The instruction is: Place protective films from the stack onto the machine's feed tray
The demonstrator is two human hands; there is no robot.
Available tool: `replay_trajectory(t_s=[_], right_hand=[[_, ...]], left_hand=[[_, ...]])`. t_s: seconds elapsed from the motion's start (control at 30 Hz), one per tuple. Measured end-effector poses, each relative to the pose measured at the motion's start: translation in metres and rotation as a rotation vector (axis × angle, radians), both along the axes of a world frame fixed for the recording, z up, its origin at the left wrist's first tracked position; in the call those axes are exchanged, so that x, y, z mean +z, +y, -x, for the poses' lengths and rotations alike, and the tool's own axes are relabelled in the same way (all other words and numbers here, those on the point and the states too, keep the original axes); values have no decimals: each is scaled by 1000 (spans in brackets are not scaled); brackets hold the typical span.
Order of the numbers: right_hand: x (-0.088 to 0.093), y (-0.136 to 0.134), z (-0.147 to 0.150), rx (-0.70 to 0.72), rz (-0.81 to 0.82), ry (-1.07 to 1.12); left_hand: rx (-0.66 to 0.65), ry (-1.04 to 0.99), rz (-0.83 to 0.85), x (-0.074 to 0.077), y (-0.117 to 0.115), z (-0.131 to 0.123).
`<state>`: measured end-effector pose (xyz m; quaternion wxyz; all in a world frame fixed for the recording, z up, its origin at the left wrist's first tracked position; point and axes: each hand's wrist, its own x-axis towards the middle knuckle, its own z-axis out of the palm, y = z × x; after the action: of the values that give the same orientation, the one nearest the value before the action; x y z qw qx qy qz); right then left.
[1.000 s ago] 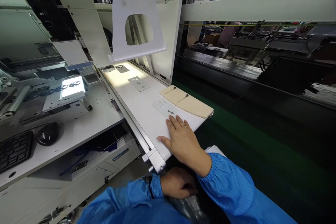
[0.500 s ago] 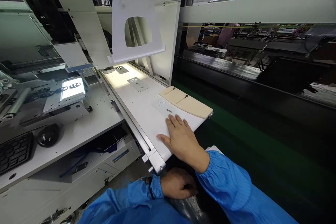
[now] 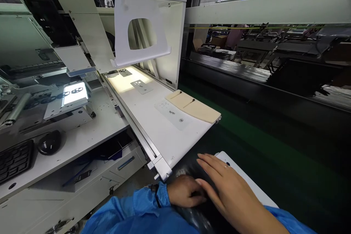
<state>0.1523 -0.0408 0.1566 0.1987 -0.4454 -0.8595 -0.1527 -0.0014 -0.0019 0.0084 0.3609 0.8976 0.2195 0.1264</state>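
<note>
My right hand (image 3: 227, 182) is back from the belt, fingers stretched out and together, with nothing visible in it. Its thumb tip comes close to my left hand (image 3: 186, 192); whether they touch I cannot tell. Low in front of my body, my left hand is curled, and what it holds, if anything, is hidden. Just beyond it shows a small pale speckled patch (image 3: 181, 172) against a dark glossy surface. A thin translucent sheet (image 3: 175, 115) with round holes and small dark prints lies flat on the white conveyor belt (image 3: 148, 117).
Two more sheets lie farther up the belt: a grey sheet (image 3: 142, 87) and another under the light (image 3: 125, 73). A cream guide plate (image 3: 194, 106) borders the belt's right side. A white panel (image 3: 246, 179) lies beside my right hand. Left are a mouse (image 3: 49, 142) and keyboard (image 3: 16, 159).
My right hand has left the sheet on the belt and moved down and right beside my left hand. The sheet's lower part is uncovered. My left hand has barely moved.
</note>
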Motion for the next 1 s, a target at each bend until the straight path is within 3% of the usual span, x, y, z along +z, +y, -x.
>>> replay_trajectory(t_s=[0.2, 0.33, 0.47, 0.6, 0.8, 0.9, 1.0], right_hand=[[-31, -24, -47, -219, -70, -19], [-49, -35, -60, -349, -142, -127], [-64, -40, -67, -388, -147, -205], [-83, -40, -75, -390, -114, -239], [-116, -41, -81, -512, 55, -168], [-117, -43, -81, -509, 53, -176], [-103, -44, -82, -435, 26, -172]], left_hand=[[-26, -25, -70, -7, 3, 0], [-17, -42, -66, -11, 2, 0], [-1, -54, -66, -11, 1, 0], [10, -41, -70, -11, 1, 0], [6, -44, -77, -11, 1, 0], [6, -43, -75, -11, 1, 0], [8, -40, -69, -10, 1, 0]])
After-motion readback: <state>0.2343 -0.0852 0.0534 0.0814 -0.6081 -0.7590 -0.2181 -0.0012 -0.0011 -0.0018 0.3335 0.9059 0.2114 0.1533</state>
